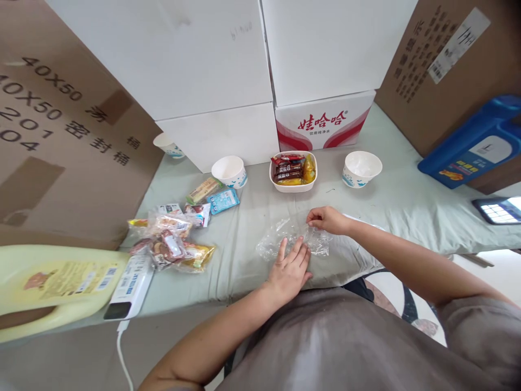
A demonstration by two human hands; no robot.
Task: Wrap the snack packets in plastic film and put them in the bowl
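Head view: we have wrinkled clear plastic [287, 228] spread beneath both hands.
Our left hand [290, 267] lies flat, fingers splayed on its near side; our right hand [325, 220] appears to pinch its far edge. Its long axis runs left to right, near the front edge of the green cloth [244, 239], which stretches beyond to the snack-filled bowl [293, 189].

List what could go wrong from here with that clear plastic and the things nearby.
The clear plastic could tear: the left hand presses on it while the right hand appears to pinch its edge.

A snag on the cable hanging past the table edge might drag off the white device.

Swinging forward, the right hand might knock the patterned cup.
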